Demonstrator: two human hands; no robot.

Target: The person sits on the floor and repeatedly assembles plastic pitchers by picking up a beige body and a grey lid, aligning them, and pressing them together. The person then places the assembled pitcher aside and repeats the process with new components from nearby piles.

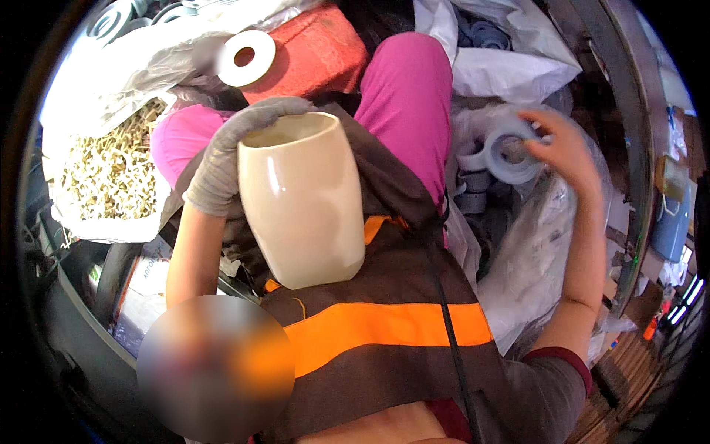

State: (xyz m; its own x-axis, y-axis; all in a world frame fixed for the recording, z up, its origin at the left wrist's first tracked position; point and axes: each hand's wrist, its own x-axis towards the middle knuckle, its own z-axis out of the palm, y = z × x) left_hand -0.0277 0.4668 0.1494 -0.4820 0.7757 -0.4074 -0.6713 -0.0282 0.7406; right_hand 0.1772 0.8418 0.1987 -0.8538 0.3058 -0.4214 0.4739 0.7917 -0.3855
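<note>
In a grey knitted glove, my left hand (pixel 223 157) grips the rim of a glossy cream vessel (pixel 303 207), shaped like a vase. The vessel leans against my lap with its open mouth facing up and away. Over on the right, my bare right hand (pixel 566 148) has its fingers closed on the edge of a translucent grey plastic ring (pixel 497 164). The ring is above a plastic bag (pixel 521 274) that holds more grey ring-shaped parts (pixel 473 194). Part of the right hand's grip is blurred.
Small tan pieces fill a white sack (pixel 111 229) at the left. A white disc with a hole (pixel 262 61) rests against a red block (pixel 325 55) ahead. Another bag of grey rings (pixel 111 22) lies far left. A dark metal frame (pixel 625 96) runs along the right.
</note>
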